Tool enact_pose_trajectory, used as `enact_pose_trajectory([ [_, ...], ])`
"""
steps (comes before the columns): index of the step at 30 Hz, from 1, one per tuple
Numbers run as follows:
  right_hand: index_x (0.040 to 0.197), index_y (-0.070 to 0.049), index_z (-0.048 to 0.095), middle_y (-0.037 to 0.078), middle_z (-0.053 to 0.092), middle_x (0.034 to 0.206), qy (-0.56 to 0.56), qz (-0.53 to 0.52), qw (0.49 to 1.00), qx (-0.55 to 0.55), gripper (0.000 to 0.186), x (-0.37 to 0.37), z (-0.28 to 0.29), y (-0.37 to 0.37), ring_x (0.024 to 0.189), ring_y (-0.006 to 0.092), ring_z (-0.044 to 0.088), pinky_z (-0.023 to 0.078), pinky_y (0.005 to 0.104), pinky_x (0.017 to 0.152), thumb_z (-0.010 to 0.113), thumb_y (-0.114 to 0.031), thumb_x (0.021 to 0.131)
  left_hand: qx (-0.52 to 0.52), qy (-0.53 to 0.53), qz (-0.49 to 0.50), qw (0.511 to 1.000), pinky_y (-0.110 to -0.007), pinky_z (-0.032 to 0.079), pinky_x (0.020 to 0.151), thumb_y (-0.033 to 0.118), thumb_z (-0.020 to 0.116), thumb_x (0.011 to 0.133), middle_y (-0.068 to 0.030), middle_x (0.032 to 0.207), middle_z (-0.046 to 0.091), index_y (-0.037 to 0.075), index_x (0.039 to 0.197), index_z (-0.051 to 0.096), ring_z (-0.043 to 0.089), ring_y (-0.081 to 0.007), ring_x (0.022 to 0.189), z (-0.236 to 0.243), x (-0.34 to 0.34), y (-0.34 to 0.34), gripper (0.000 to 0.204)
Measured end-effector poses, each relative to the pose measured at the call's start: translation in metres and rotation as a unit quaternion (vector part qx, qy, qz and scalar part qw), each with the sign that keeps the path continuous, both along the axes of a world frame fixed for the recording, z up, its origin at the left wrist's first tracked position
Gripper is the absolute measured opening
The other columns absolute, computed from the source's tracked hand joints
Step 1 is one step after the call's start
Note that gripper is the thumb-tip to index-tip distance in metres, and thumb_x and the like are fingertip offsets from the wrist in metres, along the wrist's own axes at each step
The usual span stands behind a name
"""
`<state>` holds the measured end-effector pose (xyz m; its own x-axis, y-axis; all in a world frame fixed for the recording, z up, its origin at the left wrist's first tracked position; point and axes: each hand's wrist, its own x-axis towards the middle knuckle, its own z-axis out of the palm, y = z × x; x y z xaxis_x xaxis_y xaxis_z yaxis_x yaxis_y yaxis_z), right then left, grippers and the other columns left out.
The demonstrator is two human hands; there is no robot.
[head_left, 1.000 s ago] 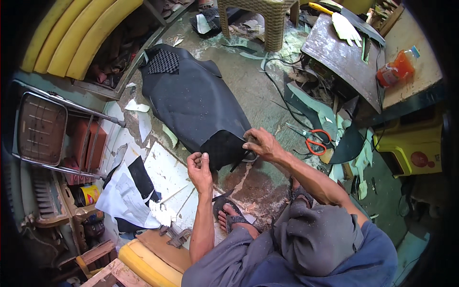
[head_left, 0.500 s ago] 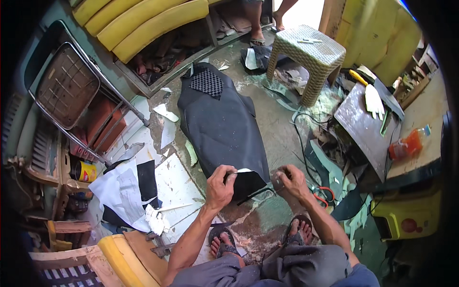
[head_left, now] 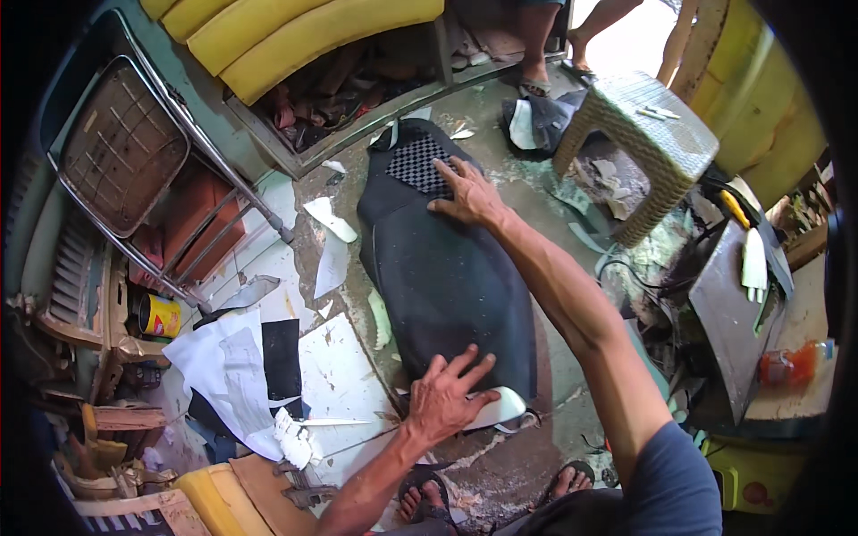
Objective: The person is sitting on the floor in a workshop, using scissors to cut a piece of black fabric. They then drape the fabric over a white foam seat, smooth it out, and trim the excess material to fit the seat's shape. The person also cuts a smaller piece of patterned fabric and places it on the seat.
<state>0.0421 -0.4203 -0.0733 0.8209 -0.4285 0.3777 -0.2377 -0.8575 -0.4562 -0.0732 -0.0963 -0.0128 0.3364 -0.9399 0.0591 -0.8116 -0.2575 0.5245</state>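
A long motorcycle seat (head_left: 447, 277) in black covering lies lengthwise on the floor in front of me. A black-and-grey checkered panel (head_left: 413, 167) marks its far part, and a pale foam tip (head_left: 502, 408) shows at the near end. My left hand (head_left: 447, 397) rests on the near end with its fingers spread, the thumb beside the foam tip. Stretched across the seat, my right hand (head_left: 474, 198) touches the cover at the edge of the checkered panel, fingers apart. Neither hand grips anything.
A woven-pattern stool (head_left: 657, 121) stands at far right, near another person's legs (head_left: 536, 40). White and black sheets (head_left: 228, 366) lie at left below a metal-framed chair (head_left: 125, 147). A metal sheet (head_left: 733, 304), a glove (head_left: 754, 259) and an orange-red bottle (head_left: 794, 364) are at right. Scraps litter the floor.
My right hand has left the near end and reached forward to the checkered panel. The left hand has let go of the cover's edge and spread on top. The near-end flap is no longer lifted.
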Motion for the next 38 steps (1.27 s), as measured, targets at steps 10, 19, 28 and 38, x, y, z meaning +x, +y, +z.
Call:
enact_pose_trajectory([
  [10, 0.135, -0.017, 0.065, 0.021, 0.055, 0.141, 0.151, 0.110, 0.982, -0.003, 0.050, 0.026, -0.016, -0.050, 0.129, 0.0402, 0.053, 0.042, 0.0453, 0.110, 0.060, -0.049, 0.096, -0.079, 0.037, 0.021, 0.996, -0.036, 0.055, 0.070, 0.018, 0.081, 0.079, -0.0091, 0.112, 0.075, 0.011, 0.110, 0.078, 0.062, -0.0254, 0.085, -0.008, 0.008, -0.002, 0.032],
  [19, 0.154, -0.024, 0.045, 0.025, 0.039, 0.158, 0.011, -0.024, 0.939, 0.342, 0.084, 0.018, -0.050, -0.055, 0.141, 0.0472, 0.042, 0.039, 0.0447, 0.115, 0.070, -0.062, 0.083, -0.258, 0.040, 0.076, 0.962, -0.038, 0.055, 0.071, -0.004, 0.074, 0.078, -0.0121, 0.087, 0.068, 0.002, 0.099, 0.071, 0.068, -0.0307, 0.082, 0.041, 0.030, 0.000, 0.022],
  [28, 0.095, -0.004, 0.066, 0.020, 0.063, 0.094, -0.155, 0.022, 0.988, -0.015, 0.013, 0.043, 0.062, 0.017, 0.088, 0.0401, 0.065, 0.054, 0.0480, 0.078, 0.061, -0.013, 0.089, -0.297, -0.058, 0.055, 0.951, -0.031, 0.050, 0.067, 0.013, 0.068, 0.094, -0.0134, 0.093, 0.067, 0.001, 0.112, 0.061, 0.061, -0.0231, 0.069, 0.116, 0.051, 0.030, 0.022],
  [38, 0.102, -0.005, 0.066, 0.017, 0.063, 0.105, -0.185, 0.369, 0.897, 0.160, 0.019, -0.198, 0.191, 0.198, 0.100, 0.0324, 0.065, 0.055, 0.0404, 0.079, 0.064, -0.006, 0.084, -0.091, -0.185, 0.050, 0.977, -0.055, 0.027, 0.117, 0.039, 0.073, 0.093, -0.0223, 0.154, 0.036, 0.006, 0.160, 0.026, 0.038, -0.0425, 0.139, 0.132, 0.042, 0.078, 0.088],
])
